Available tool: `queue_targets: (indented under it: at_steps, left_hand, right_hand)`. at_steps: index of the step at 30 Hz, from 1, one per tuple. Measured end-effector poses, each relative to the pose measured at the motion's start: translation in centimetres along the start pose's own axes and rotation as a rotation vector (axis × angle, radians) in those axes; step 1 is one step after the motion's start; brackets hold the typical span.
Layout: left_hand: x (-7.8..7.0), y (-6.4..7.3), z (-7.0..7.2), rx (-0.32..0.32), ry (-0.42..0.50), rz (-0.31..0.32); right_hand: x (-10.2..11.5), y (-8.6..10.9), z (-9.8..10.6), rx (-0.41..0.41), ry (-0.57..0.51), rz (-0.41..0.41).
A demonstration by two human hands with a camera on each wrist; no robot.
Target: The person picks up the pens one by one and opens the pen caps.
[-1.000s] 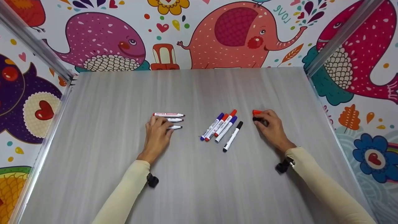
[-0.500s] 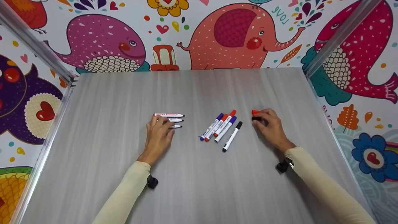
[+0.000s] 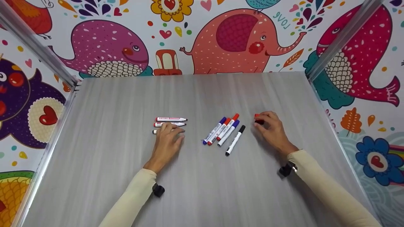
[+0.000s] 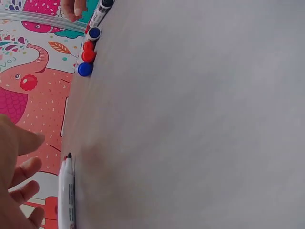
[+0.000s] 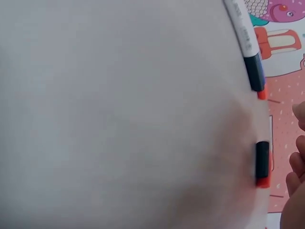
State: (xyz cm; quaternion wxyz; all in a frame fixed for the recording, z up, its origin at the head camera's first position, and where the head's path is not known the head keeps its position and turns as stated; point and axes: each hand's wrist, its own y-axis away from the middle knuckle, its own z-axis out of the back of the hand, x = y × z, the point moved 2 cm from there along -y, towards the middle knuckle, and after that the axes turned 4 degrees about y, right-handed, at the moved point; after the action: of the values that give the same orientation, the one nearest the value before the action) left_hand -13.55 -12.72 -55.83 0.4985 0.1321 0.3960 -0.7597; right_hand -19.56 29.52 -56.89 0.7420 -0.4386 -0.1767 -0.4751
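Observation:
My left hand (image 3: 167, 138) hovers over the lowest of three uncapped whiteboard markers lying in a row; its fingers cover most of that marker (image 3: 154, 131). Above it lie a second marker (image 3: 160, 125) and a third marker (image 3: 171, 119), both red-ended with bare tips pointing right. In the left wrist view, fingers (image 4: 29, 167) are spread apart beside a white marker (image 4: 66, 195). My right hand (image 3: 274, 130) is loosely bent over a red cap (image 3: 257, 115) and a black cap (image 5: 262, 160). The right wrist view shows its fingers (image 5: 296, 164) apart from these caps.
Between the hands, several capped markers lie slanted: blue (image 3: 214, 130), red (image 3: 228, 127) and a black one (image 3: 235, 141) nearest the right hand. The grey table (image 3: 195, 189) ends at a cartoon-printed wall (image 3: 176, 41); metal posts (image 3: 344, 41) stand at the far corners.
My left hand has let go of the lowest marker and shifted right and nearer me. My right hand has eased off the caps, hardly moving. The head view has tilted slightly up.

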Motion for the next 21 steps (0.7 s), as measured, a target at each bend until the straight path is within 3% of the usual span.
queue_targets:
  at_steps: [9, 16, 21]
  left_hand:
    - [-1.3, 0.3, -0.5, 0.063, 0.108, 0.025]
    - [-2.2, 0.2, -1.1, 0.074, 0.133, -0.001]
    - [-2.8, 0.3, -1.7, 0.089, 0.16, 0.001]
  right_hand:
    - [1.6, -0.6, -0.7, 0.08, -0.017, -0.011]
    - [2.3, -1.1, -1.3, 0.114, -0.029, 0.033]
    - [2.8, -1.3, -1.8, 0.163, -0.005, 0.018]
